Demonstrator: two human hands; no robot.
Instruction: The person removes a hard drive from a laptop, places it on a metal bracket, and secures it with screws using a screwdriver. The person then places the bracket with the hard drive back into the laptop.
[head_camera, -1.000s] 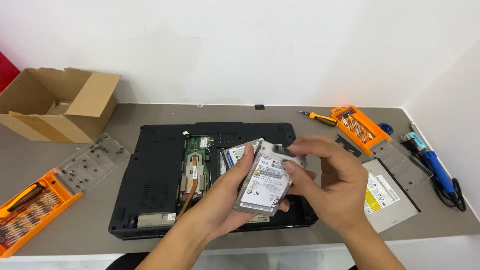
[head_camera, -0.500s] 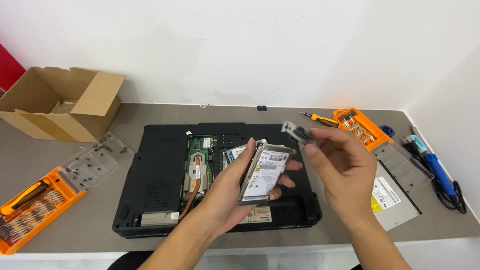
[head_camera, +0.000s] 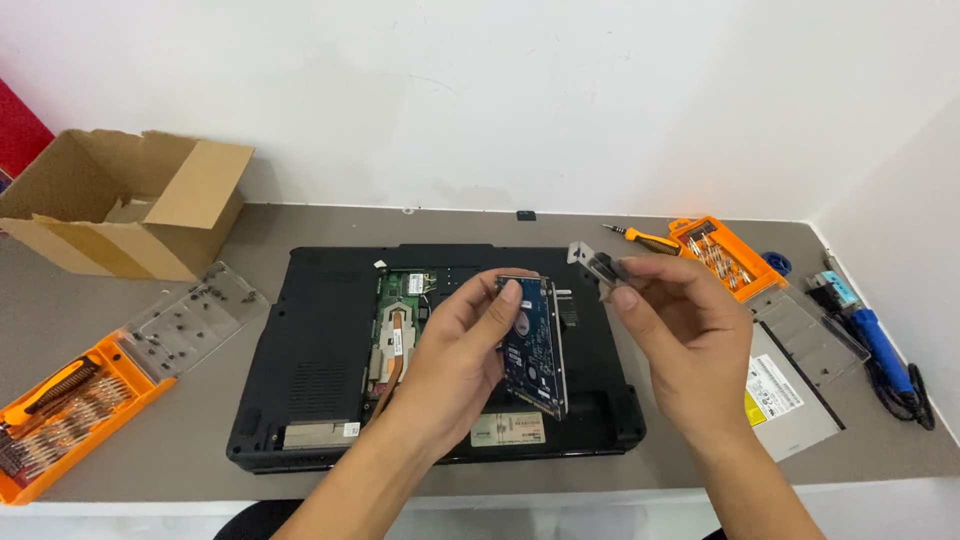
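The left hand (head_camera: 455, 345) is gripping a hard drive (head_camera: 533, 345) on edge, circuit board side facing the camera, above the opened black laptop (head_camera: 320, 350) lying on the grey worktop (head_camera: 260, 225). The right hand (head_camera: 670, 320) is pinching a small metal bracket (head_camera: 592, 262), held apart from the drive, to its upper right. An orange screwdriver (head_camera: 640, 238) is lying just beyond the bracket, beside an orange bit case (head_camera: 722, 256).

Black laptop (head_camera: 330, 350) — green board inside, blue-faced hard drive (head_camera: 532, 345), orange bit cases (head_camera: 722, 255), brown cardboard box (head_camera: 125, 200), grey table (head_camera: 180, 450).
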